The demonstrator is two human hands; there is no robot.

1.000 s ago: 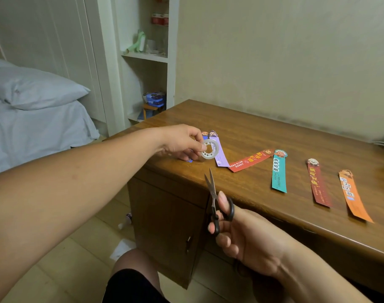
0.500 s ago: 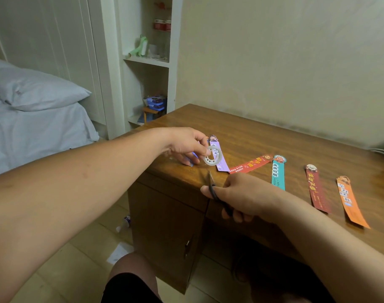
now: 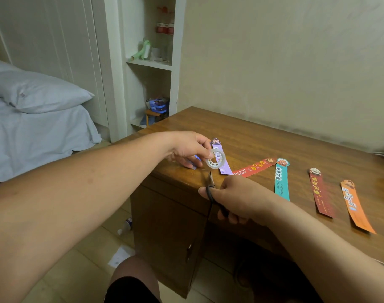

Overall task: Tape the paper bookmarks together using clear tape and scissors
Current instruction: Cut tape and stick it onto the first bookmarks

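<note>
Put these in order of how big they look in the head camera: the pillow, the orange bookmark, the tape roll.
1. pillow
2. orange bookmark
3. tape roll
The pillow lies farther away yet looks largest, so this order is sure.

We see only blade tips and one loop of the scissors (image 3: 211, 180) past our right hand (image 3: 241, 197), our left hand (image 3: 186, 147) covers most of a blue bookmark (image 3: 197, 158), and any strand off the tape roll (image 3: 208, 162) is too faint.
</note>
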